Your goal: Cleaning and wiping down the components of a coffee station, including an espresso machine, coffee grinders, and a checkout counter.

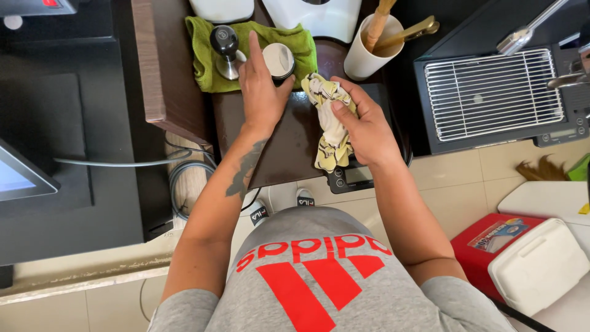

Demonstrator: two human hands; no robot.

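Observation:
My left hand point(261, 86) reaches over the dark brown counter point(289, 147) and grips a small round black-rimmed cup with a white inside point(278, 59), which rests on a green towel point(206, 61). A coffee tamper with a black knob point(225, 49) stands on the towel just left of that hand. My right hand point(365, 123) presses a crumpled yellow-and-white cloth point(329, 123) onto the counter, over a black digital scale point(350, 177).
A white cup holding wooden and brass tools point(369, 49) stands at the back. To the right sits a black machine with a metal wire drip grid point(491, 92). A red cooler with a white lid point(522, 255) sits on the tiled floor. A screen point(18, 175) is at far left.

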